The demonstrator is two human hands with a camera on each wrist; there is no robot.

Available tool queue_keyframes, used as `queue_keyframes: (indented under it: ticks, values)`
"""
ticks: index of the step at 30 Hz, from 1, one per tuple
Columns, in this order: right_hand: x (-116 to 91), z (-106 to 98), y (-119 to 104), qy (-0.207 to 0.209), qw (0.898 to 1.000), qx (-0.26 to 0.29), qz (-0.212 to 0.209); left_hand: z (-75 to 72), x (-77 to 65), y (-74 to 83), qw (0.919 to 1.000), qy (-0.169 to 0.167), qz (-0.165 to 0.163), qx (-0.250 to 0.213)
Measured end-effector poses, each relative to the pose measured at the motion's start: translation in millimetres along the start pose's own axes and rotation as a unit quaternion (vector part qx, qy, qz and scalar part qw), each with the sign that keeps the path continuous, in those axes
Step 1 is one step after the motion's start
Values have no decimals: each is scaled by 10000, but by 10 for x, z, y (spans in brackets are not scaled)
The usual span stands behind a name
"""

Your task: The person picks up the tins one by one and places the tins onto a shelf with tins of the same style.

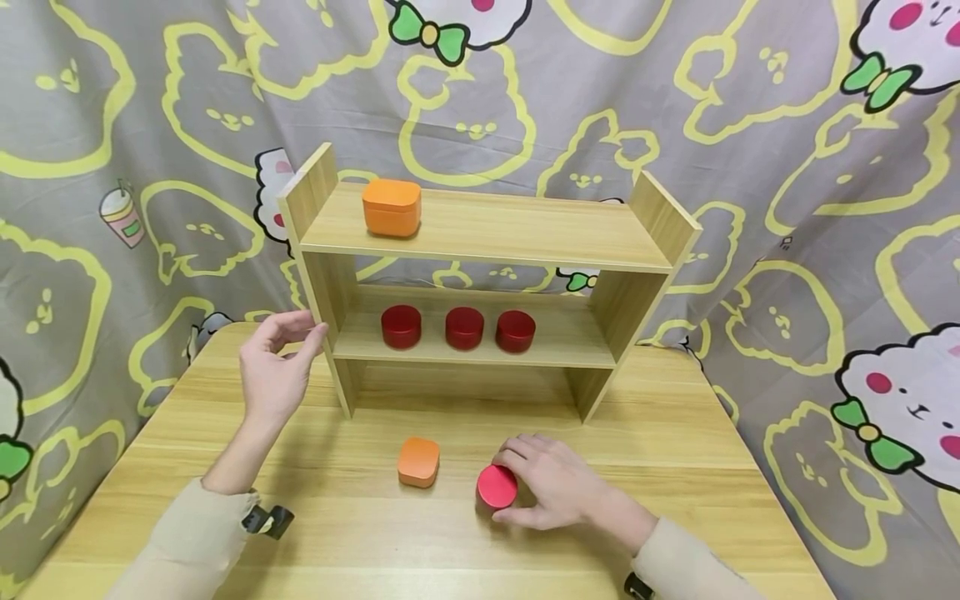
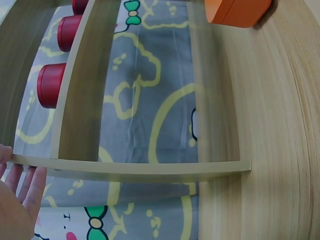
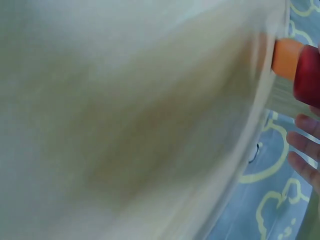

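Note:
My right hand [image 1: 551, 483] holds a round red container [image 1: 497, 487] at the front of the wooden table, thumb on the near side and fingers on the far side. In the right wrist view the red container [image 3: 307, 77] and several fingers [image 3: 303, 142] show at the right edge. Beside the wooden shelf's left panel [image 1: 313, 308] is my left hand [image 1: 279, 367], its fingers loosely bent. In the left wrist view its fingertips [image 2: 34, 187] touch the panel's edge. An orange rounded-square box [image 1: 418, 462] lies on the table, left of the held container.
Three dark red round containers, the left [image 1: 401, 327], middle [image 1: 464, 328] and right [image 1: 515, 332], stand on the middle board. A larger orange box [image 1: 392, 208] sits on the top board [image 1: 517, 229], towards the left. Patterned curtain [image 1: 480, 100] hangs behind and beside the table [image 1: 360, 550].

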State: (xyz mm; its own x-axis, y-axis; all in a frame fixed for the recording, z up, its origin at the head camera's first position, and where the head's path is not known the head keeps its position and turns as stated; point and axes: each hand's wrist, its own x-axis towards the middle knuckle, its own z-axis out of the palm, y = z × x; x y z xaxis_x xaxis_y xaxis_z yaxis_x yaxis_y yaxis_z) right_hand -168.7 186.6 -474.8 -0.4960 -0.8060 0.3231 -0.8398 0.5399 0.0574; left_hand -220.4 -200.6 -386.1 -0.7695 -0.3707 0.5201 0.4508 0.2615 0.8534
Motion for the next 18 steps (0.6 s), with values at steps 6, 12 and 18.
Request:
queue_keyframes:
  ticks: [6, 12, 18]
  values:
    - [-25, -111, 84, 236, 9995, -142, 121, 6, -4, -4, 10000, -7, 10, -1]
    - [-32, -243, 184, 575, 9978, -263, 211, 4, -9, -5, 10000, -19, 15, 5]
    - [-22, -410, 282, 727, 9963, -298, 349, 1, -5, -7, 10000, -18, 9, 17]
